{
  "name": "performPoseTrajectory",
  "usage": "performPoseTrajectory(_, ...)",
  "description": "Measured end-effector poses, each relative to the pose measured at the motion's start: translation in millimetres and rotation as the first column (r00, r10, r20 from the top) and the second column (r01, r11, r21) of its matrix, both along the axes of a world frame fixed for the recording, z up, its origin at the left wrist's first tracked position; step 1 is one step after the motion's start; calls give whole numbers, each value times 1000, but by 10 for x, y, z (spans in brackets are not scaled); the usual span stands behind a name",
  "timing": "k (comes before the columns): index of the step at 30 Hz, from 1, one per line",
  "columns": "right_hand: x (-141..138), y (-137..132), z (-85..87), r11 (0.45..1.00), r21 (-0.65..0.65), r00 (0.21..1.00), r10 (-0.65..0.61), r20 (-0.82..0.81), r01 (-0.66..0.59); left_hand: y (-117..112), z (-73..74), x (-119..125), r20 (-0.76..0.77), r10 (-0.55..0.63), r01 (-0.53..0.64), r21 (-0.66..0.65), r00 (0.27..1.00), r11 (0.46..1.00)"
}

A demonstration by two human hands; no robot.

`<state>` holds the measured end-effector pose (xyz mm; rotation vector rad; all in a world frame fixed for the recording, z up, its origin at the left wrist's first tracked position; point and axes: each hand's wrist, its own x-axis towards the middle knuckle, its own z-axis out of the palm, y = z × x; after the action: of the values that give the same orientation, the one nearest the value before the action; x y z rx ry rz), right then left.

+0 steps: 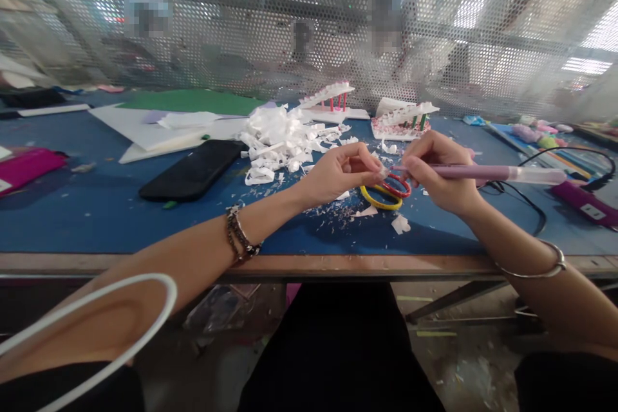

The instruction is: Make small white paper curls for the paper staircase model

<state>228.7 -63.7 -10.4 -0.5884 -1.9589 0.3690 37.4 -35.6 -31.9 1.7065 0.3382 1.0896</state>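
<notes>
My left hand (pixel 340 174) pinches a small whitish piece (pixel 383 169) between thumb and fingertips; its kind is too small to make out. From the right, my right hand (pixel 441 174) grips a mauve pen-shaped tool (pixel 476 172) with a clear back end, its tip pointing at the whitish piece. Whether the tip touches it, I cannot tell. Just below my fingertips, a yellow loop and a red loop (pixel 386 196), like scissor handles, lie on the blue tabletop (pixel 309 232). White scraps and fine shavings are scattered around them.
A heap of white curled scraps (pixel 284 135) lies beyond my left hand, beside a black phone (pixel 193 170). Two small white models on posts (pixel 333 103) (pixel 405 119) stand behind. White sheets (pixel 145 129) and a green sheet (pixel 193 102) lie left. A black cable (pixel 535 206) runs at right.
</notes>
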Motion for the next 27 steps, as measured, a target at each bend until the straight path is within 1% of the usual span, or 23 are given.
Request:
performPoseTrajectory(2,3,1,-3,999,-4,999,36,25,-36,-6,5,4,7,-6,6,24,1000,1000)
performPoseTrajectory(4,5,9,-10,1000,5,999,9,41,-10,-12,9,8,9,3,-4,45,1000,999)
performPoseTrajectory(6,6,16,-15,999,25,999,-34,24,34,-19,12,13,7,9,-10,55,1000,998)
performPoseTrajectory(8,5,17,-15,999,26,1000,-24,13,23,-25,12,17,3,-1,0,58,1000,998)
performPoseTrajectory(10,3,13,-10,1000,13,999,2,35,-2,-30,10,21,-3,-5,5,57,1000,998)
performPoseTrajectory(14,0,3,2,999,-7,999,-31,33,31,-40,5,29,-8,28,-27,49,1000,998)
performPoseTrajectory(17,0,1,8,1000,-11,999,-8,31,8,-49,0,34,-5,23,-23,68,1000,997)
performPoseTrajectory(20,3,3,13,1000,-18,999,-11,47,12,-63,-6,40,5,26,-26,126,1000,992)
performPoseTrajectory(23,8,1,15,999,-12,999,-34,20,34,-80,-6,37,-2,63,-61,212,998,975)
performPoseTrajectory(27,18,-1,7,1000,-26,999,7,49,-6,-89,-10,19,-33,130,-114,311,991,943)
